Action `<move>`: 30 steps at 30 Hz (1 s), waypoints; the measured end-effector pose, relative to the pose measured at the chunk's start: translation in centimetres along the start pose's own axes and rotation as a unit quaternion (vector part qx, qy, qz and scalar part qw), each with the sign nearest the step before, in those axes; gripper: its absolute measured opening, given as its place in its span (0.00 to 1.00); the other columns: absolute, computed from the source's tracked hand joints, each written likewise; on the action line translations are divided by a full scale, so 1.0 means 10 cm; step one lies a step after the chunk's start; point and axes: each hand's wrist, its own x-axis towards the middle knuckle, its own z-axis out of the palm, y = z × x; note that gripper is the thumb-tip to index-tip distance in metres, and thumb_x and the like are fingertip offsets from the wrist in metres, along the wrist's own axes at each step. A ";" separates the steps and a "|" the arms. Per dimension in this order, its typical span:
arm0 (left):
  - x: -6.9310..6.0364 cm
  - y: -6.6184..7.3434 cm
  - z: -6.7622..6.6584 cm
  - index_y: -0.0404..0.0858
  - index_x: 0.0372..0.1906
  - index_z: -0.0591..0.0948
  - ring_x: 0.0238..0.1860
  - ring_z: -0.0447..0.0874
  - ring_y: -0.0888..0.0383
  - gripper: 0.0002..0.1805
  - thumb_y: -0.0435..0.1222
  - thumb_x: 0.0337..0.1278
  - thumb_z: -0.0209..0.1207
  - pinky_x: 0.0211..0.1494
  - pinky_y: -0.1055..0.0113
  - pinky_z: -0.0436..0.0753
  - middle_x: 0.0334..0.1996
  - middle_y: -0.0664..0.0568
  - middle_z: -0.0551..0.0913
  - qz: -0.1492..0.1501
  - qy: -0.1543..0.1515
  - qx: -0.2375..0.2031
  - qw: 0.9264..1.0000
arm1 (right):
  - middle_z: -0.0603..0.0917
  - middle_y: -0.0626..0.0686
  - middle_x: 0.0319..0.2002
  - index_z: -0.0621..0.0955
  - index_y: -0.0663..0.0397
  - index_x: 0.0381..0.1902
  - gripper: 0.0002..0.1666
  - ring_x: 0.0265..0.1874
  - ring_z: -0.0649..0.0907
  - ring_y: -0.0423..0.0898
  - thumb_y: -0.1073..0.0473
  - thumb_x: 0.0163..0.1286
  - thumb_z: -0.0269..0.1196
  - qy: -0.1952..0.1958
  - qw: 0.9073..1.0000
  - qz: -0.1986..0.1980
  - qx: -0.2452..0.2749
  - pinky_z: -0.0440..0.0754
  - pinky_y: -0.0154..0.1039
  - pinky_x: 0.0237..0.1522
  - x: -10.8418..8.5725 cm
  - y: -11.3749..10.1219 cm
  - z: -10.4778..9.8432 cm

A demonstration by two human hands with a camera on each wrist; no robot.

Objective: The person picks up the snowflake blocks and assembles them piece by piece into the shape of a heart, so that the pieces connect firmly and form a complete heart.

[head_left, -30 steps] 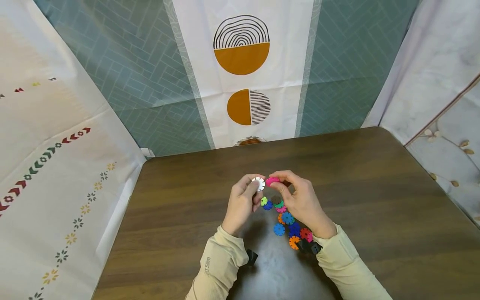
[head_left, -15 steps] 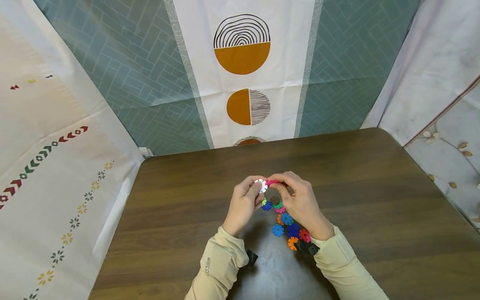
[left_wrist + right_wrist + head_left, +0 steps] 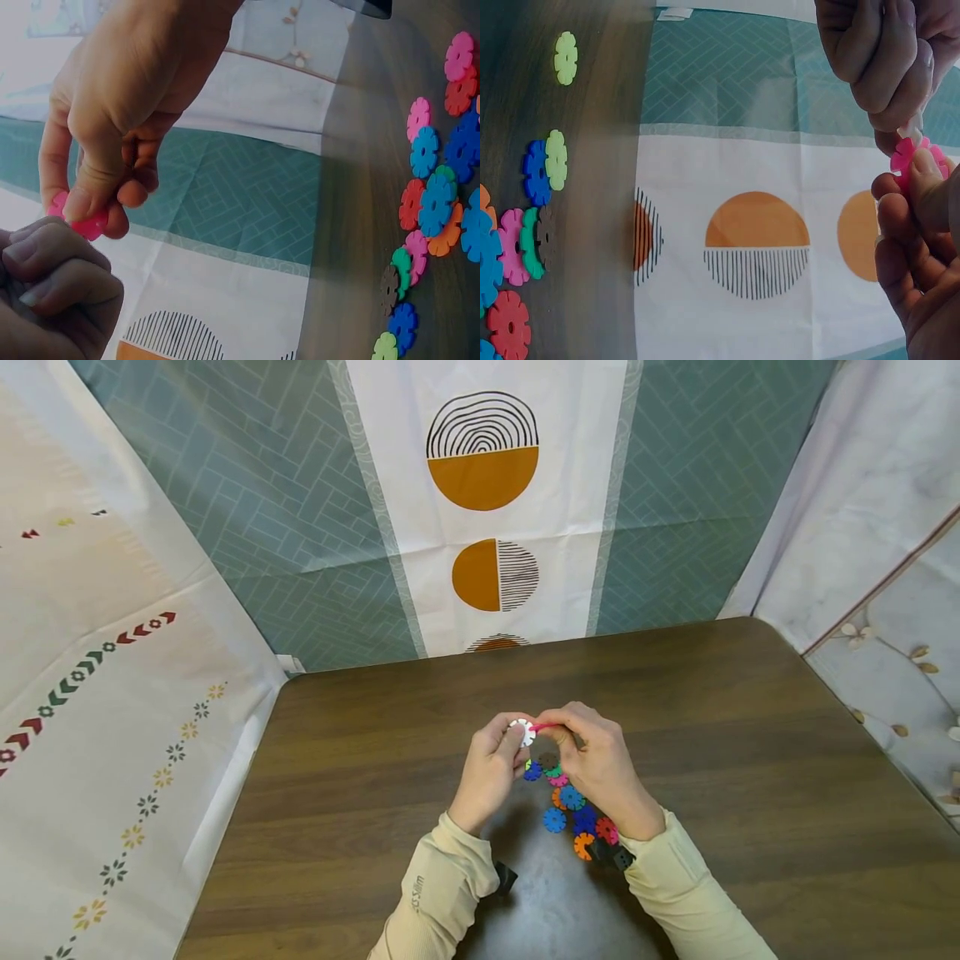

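Head view: pinching a white disc [image 3: 528, 732] in the left hand [image 3: 486, 770], a pink disc [image 3: 907, 154] in the right hand [image 3: 600, 764], 2 narrow grips with rims meeting between the fingertips. Holding pink crosswise to white, probably for matching up the notches. Also got other discs [image 3: 572, 797] on the table [image 3: 360, 760] below the fingers, presumably for easy grabbing

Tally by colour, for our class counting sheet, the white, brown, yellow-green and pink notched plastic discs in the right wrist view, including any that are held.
White notched plastic disc: 1
Brown notched plastic disc: 1
Yellow-green notched plastic discs: 2
Pink notched plastic discs: 2, one held, one lying down
Total: 6
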 end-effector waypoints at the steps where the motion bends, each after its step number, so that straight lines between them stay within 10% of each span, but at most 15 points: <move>1: 0.00 0.00 0.00 0.24 0.47 0.74 0.15 0.58 0.63 0.13 0.31 0.74 0.43 0.16 0.76 0.59 0.17 0.50 0.62 -0.002 0.001 0.002 1.000 | 0.83 0.48 0.32 0.84 0.57 0.40 0.11 0.24 0.74 0.39 0.73 0.60 0.66 -0.001 1.000 0.000 0.002 0.75 0.24 0.29 0.00 0.00 0.00; 20: 0.00 -0.02 -0.01 0.27 0.47 0.74 0.14 0.59 0.61 0.13 0.31 0.74 0.41 0.16 0.75 0.61 0.15 0.51 0.63 0.000 -0.006 0.039 0.999 | 0.88 0.48 0.36 0.86 0.55 0.41 0.13 0.32 0.86 0.41 0.73 0.59 0.66 -0.019 0.998 0.036 0.055 0.83 0.31 0.39 -0.03 0.00 -0.04; 30: 0.02 -0.07 -0.09 0.31 0.49 0.76 0.11 0.65 0.54 0.13 0.35 0.74 0.46 0.15 0.69 0.69 0.15 0.44 0.70 -0.031 0.020 0.027 0.999 | 0.85 0.45 0.47 0.79 0.48 0.56 0.23 0.34 0.83 0.36 0.64 0.63 0.68 -0.092 0.987 0.131 0.011 0.85 0.37 0.37 -0.06 0.01 -0.09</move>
